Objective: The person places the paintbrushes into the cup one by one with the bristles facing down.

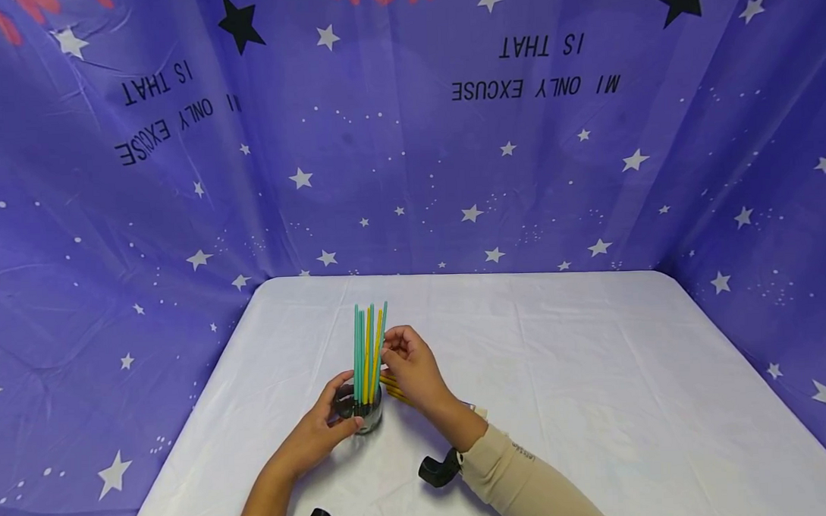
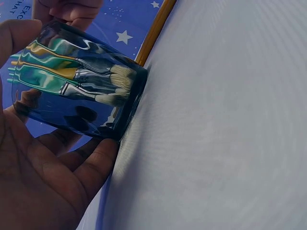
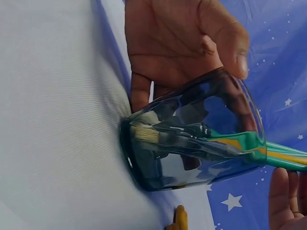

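Note:
A dark tinted glass (image 1: 371, 420) stands on the white table with several paintbrushes (image 1: 358, 351) in it, bristles down, their green and yellow handles rising above the rim. My left hand (image 1: 317, 436) holds the glass from the left side, fingers and thumb curved about it. At the right of the bunch, my right hand (image 1: 417, 368) pinches a green-handled paintbrush (image 1: 385, 316) between thumb and fingers. Through the glass wall, pale bristles (image 2: 122, 79) show near the bottom in the left wrist view. The right fingertips (image 3: 280, 194) appear beside the handles in the right wrist view.
Several yellow sticks (image 1: 395, 391) lie on the table just right of the glass, partly hidden under the right forearm. The white-covered table (image 1: 595, 373) extends to the right. A purple star-printed cloth (image 1: 409, 152) hangs behind and at both sides.

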Demonstrator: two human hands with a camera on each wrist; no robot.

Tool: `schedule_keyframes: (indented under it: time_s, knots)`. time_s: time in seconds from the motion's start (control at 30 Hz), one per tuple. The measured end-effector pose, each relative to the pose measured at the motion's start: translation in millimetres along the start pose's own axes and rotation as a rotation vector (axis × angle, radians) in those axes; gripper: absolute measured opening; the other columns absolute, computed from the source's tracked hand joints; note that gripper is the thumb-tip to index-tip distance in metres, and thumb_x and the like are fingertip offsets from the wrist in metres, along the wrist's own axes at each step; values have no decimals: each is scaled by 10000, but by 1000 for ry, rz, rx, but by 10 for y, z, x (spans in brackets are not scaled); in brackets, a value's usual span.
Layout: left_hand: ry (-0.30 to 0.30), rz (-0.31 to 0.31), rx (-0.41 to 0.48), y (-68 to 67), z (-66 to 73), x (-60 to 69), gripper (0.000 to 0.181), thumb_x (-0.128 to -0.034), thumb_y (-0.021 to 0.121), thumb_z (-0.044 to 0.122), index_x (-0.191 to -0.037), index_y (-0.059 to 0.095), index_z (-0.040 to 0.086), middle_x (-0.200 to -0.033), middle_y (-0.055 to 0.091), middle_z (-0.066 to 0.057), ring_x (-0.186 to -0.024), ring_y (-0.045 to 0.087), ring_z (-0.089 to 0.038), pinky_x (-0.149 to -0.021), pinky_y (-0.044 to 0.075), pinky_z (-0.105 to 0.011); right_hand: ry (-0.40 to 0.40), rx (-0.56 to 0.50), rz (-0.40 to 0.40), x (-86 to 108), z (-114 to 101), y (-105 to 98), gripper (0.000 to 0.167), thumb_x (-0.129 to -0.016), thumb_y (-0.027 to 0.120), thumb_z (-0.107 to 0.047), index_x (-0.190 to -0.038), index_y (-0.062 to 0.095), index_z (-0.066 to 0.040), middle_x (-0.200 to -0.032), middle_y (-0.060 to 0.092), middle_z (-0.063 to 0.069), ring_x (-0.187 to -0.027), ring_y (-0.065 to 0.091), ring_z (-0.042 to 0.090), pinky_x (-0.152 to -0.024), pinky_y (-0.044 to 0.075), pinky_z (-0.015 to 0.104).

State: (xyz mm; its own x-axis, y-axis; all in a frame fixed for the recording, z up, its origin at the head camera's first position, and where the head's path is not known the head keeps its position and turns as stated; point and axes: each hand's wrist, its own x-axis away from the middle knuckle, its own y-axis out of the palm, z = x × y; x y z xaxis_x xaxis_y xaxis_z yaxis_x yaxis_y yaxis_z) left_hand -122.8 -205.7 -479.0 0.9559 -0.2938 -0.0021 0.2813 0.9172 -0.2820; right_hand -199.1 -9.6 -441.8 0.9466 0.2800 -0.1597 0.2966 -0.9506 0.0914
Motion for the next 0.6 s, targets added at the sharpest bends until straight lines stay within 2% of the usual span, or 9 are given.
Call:
schedule_keyframes:
  time_s: [0.03,0.1,0.23,0.27,0.43,0.6]
  knots:
    - [-7,2,1,-3,0,1,742,-947,677,192,-1546,239,203,-1488,371,-239,-1304,477,-357,-1063,357,-481,2,14,-13,16,-31,5,171,-975,557,33,-1143,524,43,-943,554,83,-810,570,181,-728,565,390]
    - [-7,1,1,-5,-1,0,743,-948,676,192,-1547,237,203,-1489,367,-240,-1301,478,-355,-1057,366,-467,6,47,-40,47,-95,15,159,-959,557,53,-1116,533,65,-921,558,89,-793,566,186,-726,567,406]
    - [-23,12,9,-2,-12,-10,749,-940,687,183,-1545,246,219,-1482,384,-211,-1294,488,-327,-1056,376,-415,18,112,-86,59,-88,2,130,-946,560,62,-1074,552,74,-911,570,107,-798,575,196,-743,562,444]
    - [-18,11,8,0,-15,-12,747,-942,685,177,-1544,245,210,-1480,385,-215,-1293,489,-328,-1059,368,-448,17,124,-89,51,-52,-8,123,-945,568,50,-1067,559,62,-913,575,105,-794,573,174,-735,562,415]
    - [-7,3,13,-4,-21,-12,743,-947,675,172,-1546,236,200,-1480,383,-222,-1292,491,-338,-1059,373,-437,-2,205,-86,29,55,-67,98,-940,615,-27,-1036,598,-17,-915,595,68,-797,565,153,-692,514,283]
    - [4,-6,8,0,-18,-5,735,-953,670,182,-1546,236,198,-1484,377,-238,-1295,486,-351,-1055,377,-425,1,337,-107,-12,104,-171,91,-955,629,-82,-1035,631,-39,-910,612,27,-813,562,165,-727,474,291]
